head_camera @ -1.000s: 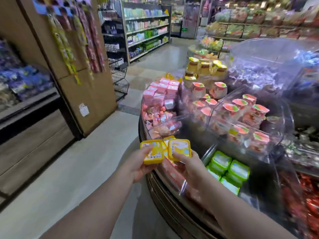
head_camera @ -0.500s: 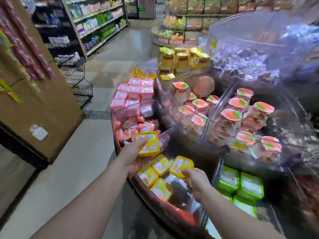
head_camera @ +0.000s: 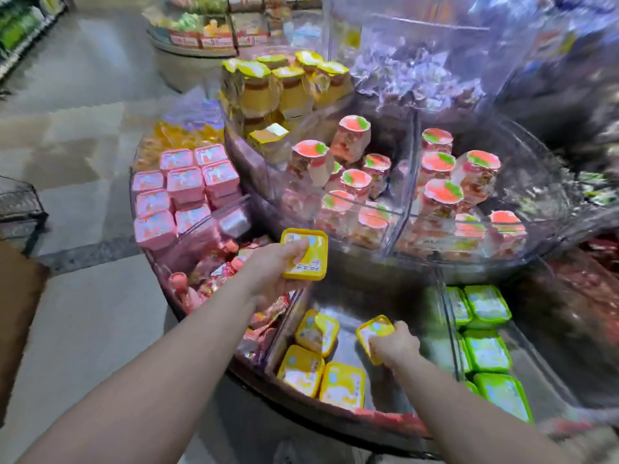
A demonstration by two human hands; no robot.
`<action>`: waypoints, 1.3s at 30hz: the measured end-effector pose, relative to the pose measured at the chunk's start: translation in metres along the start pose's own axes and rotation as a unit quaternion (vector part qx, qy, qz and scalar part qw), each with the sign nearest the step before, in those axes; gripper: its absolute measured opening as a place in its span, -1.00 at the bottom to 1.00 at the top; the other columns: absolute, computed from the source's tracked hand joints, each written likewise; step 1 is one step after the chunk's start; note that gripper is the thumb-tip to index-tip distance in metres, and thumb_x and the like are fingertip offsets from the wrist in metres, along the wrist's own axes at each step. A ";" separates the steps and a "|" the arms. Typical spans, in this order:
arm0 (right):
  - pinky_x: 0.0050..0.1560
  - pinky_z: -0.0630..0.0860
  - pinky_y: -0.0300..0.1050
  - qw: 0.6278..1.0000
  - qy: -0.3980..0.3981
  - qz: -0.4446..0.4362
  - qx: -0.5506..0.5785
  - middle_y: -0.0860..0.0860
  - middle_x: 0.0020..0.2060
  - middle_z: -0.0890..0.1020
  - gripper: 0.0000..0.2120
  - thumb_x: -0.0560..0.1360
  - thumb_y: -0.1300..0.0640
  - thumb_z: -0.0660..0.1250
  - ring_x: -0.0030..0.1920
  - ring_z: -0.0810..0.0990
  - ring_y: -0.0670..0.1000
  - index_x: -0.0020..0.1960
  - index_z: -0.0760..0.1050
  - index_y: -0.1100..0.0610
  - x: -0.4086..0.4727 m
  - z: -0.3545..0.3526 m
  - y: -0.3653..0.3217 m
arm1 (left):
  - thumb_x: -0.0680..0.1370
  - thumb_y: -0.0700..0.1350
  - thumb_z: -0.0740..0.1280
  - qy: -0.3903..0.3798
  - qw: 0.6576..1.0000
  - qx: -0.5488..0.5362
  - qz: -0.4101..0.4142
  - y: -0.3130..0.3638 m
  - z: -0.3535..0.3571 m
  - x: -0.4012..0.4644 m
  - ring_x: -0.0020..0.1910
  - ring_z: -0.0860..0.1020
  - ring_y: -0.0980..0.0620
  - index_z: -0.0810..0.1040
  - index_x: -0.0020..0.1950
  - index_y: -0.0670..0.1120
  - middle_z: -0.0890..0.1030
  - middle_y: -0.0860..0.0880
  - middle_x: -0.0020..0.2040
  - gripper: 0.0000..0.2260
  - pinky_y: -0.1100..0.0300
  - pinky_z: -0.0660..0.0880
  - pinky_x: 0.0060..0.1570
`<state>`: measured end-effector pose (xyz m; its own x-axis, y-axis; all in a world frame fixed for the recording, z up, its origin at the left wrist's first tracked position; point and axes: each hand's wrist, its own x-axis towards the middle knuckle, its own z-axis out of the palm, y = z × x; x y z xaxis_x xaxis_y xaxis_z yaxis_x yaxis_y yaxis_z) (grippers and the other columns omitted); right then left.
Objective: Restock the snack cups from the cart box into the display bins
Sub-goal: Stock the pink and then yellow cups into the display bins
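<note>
My left hand (head_camera: pixel 268 274) grips a square yellow snack cup (head_camera: pixel 310 256) and holds it above the round display stand, over the edge between two lower bins. My right hand (head_camera: pixel 395 346) grips a second yellow cup (head_camera: pixel 371 329) low inside the clear-walled bin (head_camera: pixel 351 296), tilted above its shiny floor. Three more yellow cups (head_camera: pixel 318 363) lie in that bin, to the left of my right hand. The cart box is out of view.
Green cups (head_camera: pixel 485 349) fill the bin to the right. Pink cups (head_camera: pixel 184 192) and red packets (head_camera: pixel 214 276) sit in bins to the left. Peach-lidded jars (head_camera: pixel 435 189) and yellow-lidded jars (head_camera: pixel 288 85) stand on the upper tier. The aisle floor lies to the left.
The view has closed in on the stand. My right hand has lowered its yellow cup into the bin. My left hand has carried its cup forward and to the right.
</note>
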<state>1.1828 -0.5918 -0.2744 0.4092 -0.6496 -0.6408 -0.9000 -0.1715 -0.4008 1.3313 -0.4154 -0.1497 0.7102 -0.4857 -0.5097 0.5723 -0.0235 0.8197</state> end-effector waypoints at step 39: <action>-0.25 0.52 -0.27 0.882 -0.177 -0.153 0.409 0.04 -0.12 0.69 -0.76 0.53 0.24 0.32 -0.24 0.62 -0.10 0.19 0.56 0.14 -0.046 -0.055 -0.079 | 0.58 0.15 0.18 0.091 0.806 0.523 0.261 -0.004 0.019 0.017 -0.04 0.56 -0.04 0.59 0.04 -0.06 0.62 -0.02 -0.05 -0.66 0.02 0.51 -0.05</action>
<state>1.2263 -0.5889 -0.1771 0.7663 -0.3684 -0.5264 -0.3881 0.3876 -0.8362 1.3331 -0.4400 -0.1571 0.8453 -0.5338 0.0247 -0.4160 -0.6283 0.6574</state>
